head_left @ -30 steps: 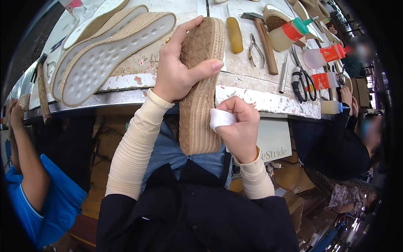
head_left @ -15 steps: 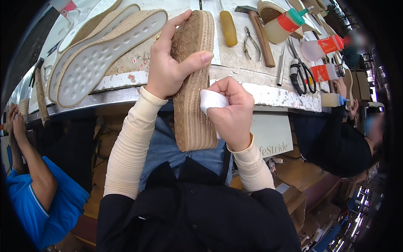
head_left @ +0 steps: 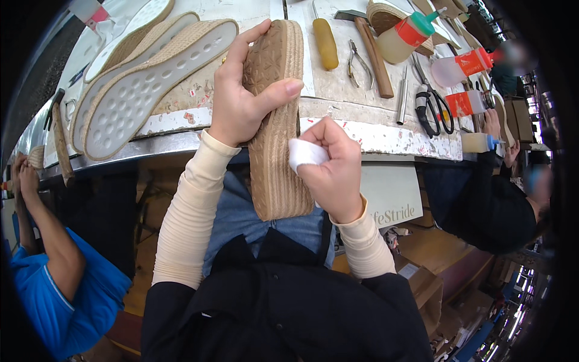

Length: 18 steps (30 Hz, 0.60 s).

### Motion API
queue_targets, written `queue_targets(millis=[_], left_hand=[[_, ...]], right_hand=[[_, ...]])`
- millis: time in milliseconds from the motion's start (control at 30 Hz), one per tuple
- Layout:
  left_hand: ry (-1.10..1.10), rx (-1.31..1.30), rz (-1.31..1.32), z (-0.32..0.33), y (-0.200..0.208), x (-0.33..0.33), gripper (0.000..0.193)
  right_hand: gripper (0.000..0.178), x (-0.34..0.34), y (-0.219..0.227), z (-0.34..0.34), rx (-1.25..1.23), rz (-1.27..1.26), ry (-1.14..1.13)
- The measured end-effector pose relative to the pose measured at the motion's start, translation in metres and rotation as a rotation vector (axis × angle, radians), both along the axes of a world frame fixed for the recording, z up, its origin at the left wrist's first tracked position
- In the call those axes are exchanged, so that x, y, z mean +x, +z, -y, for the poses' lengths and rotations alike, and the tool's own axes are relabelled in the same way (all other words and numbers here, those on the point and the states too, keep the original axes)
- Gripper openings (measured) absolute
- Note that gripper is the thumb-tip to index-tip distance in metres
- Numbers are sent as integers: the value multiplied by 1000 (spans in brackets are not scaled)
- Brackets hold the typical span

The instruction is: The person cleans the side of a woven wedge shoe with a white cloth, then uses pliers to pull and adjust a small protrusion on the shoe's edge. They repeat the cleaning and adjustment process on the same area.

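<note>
Several rope-edged soles (head_left: 139, 87), bunched leftward on the bench (head_left: 192, 99), probably to free working space; left hand (head_left: 244, 99) half-open around a brown-treaded sole (head_left: 278, 160), thumb across its woven side, apparently for steadiness, lower end above the lap (head_left: 232, 217); white cloth (head_left: 306, 155) against that side, clasped in curled fingers of the right hand (head_left: 338, 166); hammer (head_left: 374, 57), green-capped bottle (head_left: 398, 43) and scissors (head_left: 426, 113) beyond, presumably for easy reach.

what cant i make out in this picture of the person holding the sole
All in the head view:
Left hand: some fingers, hidden behind the woven-edged sole.
That sole's far face: turned away from the camera.
White cloth: its inner part, covered by the right hand.
Brown sole at upper right: partly behind the green-capped bottle.
Person in blue: head, cut off by the fisheye rim.
</note>
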State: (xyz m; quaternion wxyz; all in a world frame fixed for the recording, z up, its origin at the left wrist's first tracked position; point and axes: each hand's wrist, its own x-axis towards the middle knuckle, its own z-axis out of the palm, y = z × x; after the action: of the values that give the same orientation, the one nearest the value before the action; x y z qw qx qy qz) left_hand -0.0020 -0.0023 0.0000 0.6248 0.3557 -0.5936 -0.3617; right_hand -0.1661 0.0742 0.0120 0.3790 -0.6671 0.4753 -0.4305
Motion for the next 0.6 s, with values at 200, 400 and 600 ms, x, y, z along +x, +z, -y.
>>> queue_targets(millis=[200, 400, 600], left_hand=[[-5, -18, 12, 1, -1, 1, 80], [-5, -7, -6, 1, -1, 0, 80], [-15, 0, -8, 0, 0, 0, 79]], right_hand=[[17, -8, 5, -5, 89, 60, -73], [14, 3, -2, 0, -44, 32, -9], [15, 2, -4, -5, 28, 104, -37]])
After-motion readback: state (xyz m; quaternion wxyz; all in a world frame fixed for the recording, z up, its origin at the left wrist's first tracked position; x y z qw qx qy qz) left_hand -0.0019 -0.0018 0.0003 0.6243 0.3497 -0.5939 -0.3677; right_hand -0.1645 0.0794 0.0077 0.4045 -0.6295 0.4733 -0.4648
